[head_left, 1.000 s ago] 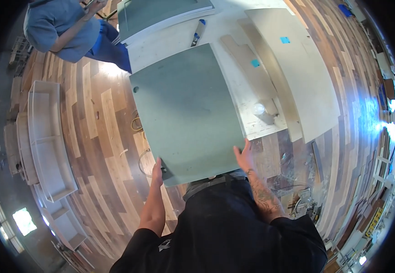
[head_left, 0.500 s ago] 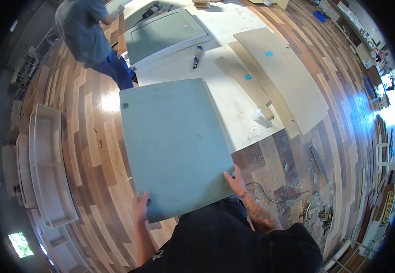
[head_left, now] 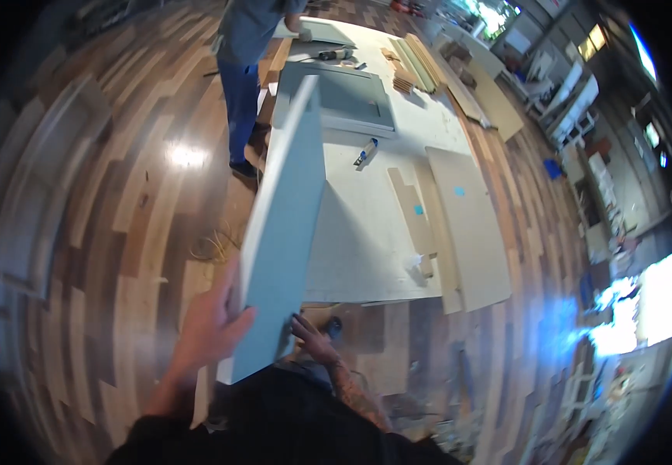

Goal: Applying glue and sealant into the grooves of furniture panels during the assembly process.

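A blue-grey cabinet door panel [head_left: 287,225] with a white edge is tilted steeply on its side, near the close left corner of the white worktable [head_left: 367,256]. My left hand [head_left: 216,322] grips its raised white edge, thumb over the blue-grey face. At the panel's low right edge my right hand [head_left: 316,341] holds on, fingers curled partly out of sight behind it. A blue-and-white utility knife [head_left: 366,153] lies on the table beyond. Past the panel lies another blue-grey framed door [head_left: 336,97].
Beige boards [head_left: 467,225] lie along the table's right side. A person in blue trousers [head_left: 239,101] stands at the far left, by a power tool [head_left: 336,55]. A pale open cabinet carcass [head_left: 45,186] rests on the left floor; a yellow cord [head_left: 216,246] lies near the table.
The panel has turned from nearly flat to steeply on edge, its left side lifted by my left hand. My right hand stays at the lower edge. The view has swung to the right.
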Motion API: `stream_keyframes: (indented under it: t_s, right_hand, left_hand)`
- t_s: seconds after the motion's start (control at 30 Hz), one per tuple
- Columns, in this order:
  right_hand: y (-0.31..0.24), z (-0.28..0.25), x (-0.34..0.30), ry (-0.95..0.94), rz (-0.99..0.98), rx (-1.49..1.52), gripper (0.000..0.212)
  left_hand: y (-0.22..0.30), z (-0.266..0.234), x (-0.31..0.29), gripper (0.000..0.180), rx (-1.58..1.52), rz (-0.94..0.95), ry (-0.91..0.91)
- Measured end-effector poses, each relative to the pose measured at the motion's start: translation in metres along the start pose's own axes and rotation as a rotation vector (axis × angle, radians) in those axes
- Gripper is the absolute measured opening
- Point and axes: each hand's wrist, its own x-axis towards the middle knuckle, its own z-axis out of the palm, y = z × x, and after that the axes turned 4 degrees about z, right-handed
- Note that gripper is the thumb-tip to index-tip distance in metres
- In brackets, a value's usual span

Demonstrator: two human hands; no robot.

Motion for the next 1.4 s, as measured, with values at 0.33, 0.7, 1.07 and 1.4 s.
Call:
stream_keyframes:
  t_s: [0.33, 0.7, 1.07, 1.4]
  right_hand:
    - [-0.235, -0.056, -0.152, 0.531, -0.193, 0.09, 0.076]
    - [-0.152, -0.137, -0.204, 0.533, -0.164, 0.161, 0.079]
    - [-0.019, -0.251, -0.156, 0.271, 0.009, 0.401, 0.069]
    - [0.11, -0.305, -0.062, 0.342, 0.188, 0.316, 0.048]
  left_hand:
    - [-0.024, 0.149, 0.04, 0.085, -0.836, 0.16, -0.434]
    - [-0.303, 0.296, -0.033, 0.075, -0.182, -0.395, 0.204]
    - [-0.235, 0.268, -0.101, 0.076, 0.129, -0.658, 0.51]
    - [-0.219, 0.262, -0.08, 0.095, 0.105, -0.759, 0.524]
